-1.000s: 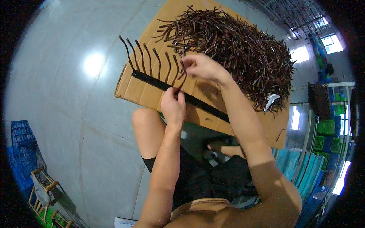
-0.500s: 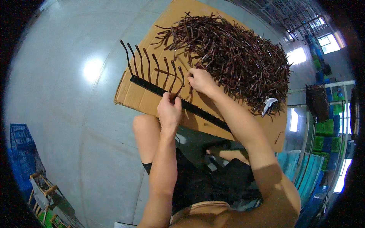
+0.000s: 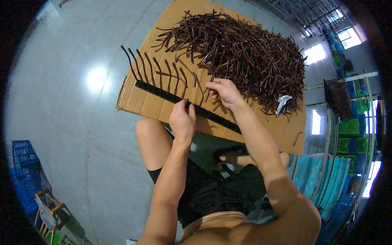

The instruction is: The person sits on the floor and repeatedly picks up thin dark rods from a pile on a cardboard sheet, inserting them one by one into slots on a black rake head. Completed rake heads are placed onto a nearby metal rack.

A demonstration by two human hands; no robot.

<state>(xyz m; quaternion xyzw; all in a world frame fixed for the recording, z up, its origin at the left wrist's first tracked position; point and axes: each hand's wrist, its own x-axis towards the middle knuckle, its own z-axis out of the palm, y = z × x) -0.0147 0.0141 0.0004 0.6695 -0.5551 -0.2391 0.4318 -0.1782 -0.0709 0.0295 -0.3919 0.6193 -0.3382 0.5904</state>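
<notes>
- Evidently the left hand (image 3: 182, 120) is there to steady the black bar (image 3: 157, 92): its thumb and forefinger pinch it partway along, though the tips are partly hidden.
- The bar lies slantwise near the close edge of the cardboard sheet (image 3: 131, 98), probably so both hands reach it easily.
- Brown strips (image 3: 159, 71) stand spaced along its left part, likely spaced so they don't tangle; one loose strip (image 3: 168, 75) lies across them.
- The right hand (image 3: 224, 92) is between bar and heap, its thumb and forefinger pressed together, apparently on a thin brown strip (image 3: 207, 96).
- The brown heap (image 3: 249, 57) sits beyond, presumably for short reaches; a white scrap (image 3: 282, 104) rests on its right end.
</notes>
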